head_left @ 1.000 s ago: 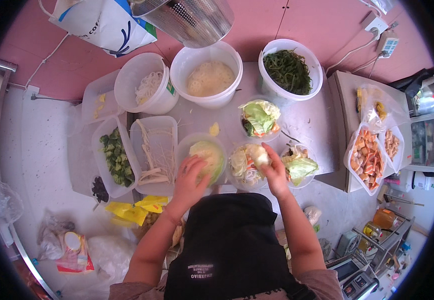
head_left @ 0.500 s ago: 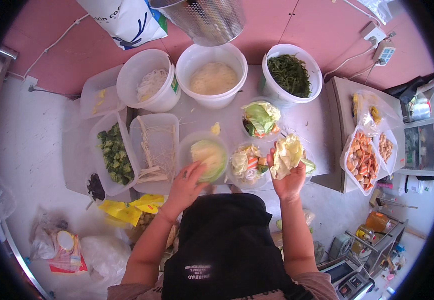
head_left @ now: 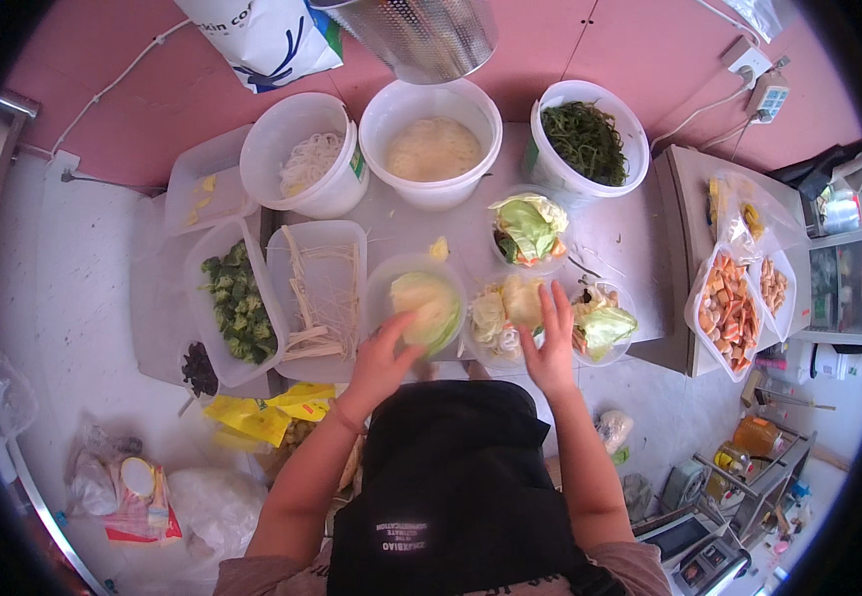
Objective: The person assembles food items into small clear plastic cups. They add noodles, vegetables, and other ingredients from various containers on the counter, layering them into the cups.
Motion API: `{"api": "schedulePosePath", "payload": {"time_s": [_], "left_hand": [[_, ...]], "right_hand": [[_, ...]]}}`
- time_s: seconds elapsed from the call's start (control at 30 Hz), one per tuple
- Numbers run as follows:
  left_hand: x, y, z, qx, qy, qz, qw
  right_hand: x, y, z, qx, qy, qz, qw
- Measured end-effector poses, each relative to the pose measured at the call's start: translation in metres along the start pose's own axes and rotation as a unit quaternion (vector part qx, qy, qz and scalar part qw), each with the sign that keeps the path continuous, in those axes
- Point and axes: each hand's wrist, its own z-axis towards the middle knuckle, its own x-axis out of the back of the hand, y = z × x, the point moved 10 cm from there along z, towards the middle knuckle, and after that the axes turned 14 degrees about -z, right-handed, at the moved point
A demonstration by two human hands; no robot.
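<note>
My left hand [head_left: 385,356] is at the near rim of a clear bowl of cabbage leaves [head_left: 425,310], thumb and fingers apart, fingertips close to the leaves. Over the right side of a middle bowl, my right hand [head_left: 550,348] has its fingers spread. Beside those fingers a pale cabbage leaf [head_left: 522,301] lies on that bowl's mixed food [head_left: 496,328]; whether they still touch it I cannot tell. To the right is another filled bowl [head_left: 605,326] topped with cabbage. Behind stands a third bowl [head_left: 530,230] with a green leaf on top.
White buckets of noodles [head_left: 312,164], cloudy liquid [head_left: 434,149] and dark green strips [head_left: 585,144] line the back. Leftward are tubs of broccoli [head_left: 235,303] and pale strips [head_left: 317,298]. Orange-and-white pieces [head_left: 729,313] fill a tub at right. A perforated metal pot [head_left: 421,40] hangs above.
My right hand has moved left and let go of the cabbage leaf, which now lies on the middle bowl. My left hand has shifted slightly down to the cabbage bowl's near rim.
</note>
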Motion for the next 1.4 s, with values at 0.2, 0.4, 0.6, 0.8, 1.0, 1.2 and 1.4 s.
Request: {"api": "schedulePosePath", "payload": {"time_s": [0.2, 0.4, 0.6, 0.8, 1.0, 1.2, 1.4], "left_hand": [[0.03, -0.031, 0.016, 0.079, 0.101, -0.288, 0.949], [0.05, -0.019, 0.022, 0.046, 0.118, -0.297, 0.947], [0.082, 0.009, 0.003, 0.045, 0.14, -0.388, 0.91], [0.117, -0.026, -0.028, 0.096, 0.195, -0.598, 0.772], [0.188, -0.046, -0.036, -0.011, 0.279, -0.711, 0.645], [0.31, -0.101, -0.01, -0.12, 0.327, -0.698, 0.626], [0.318, -0.104, 0.015, -0.082, 0.272, -0.628, 0.724]], "right_hand": [[-0.026, -0.07, 0.001, 0.126, -0.062, 0.035, 0.99], [-0.041, -0.176, 0.025, 0.308, -0.097, -0.041, 0.946], [-0.01, -0.183, 0.029, 0.35, -0.003, 0.028, 0.936], [0.013, -0.146, 0.063, 0.099, -0.036, 0.425, 0.899], [0.012, -0.099, 0.067, -0.16, -0.003, 0.654, 0.739], [0.023, -0.087, 0.049, -0.169, 0.039, 0.637, 0.751], [0.035, -0.01, 0.01, -0.256, 0.066, 0.446, 0.855]]}}
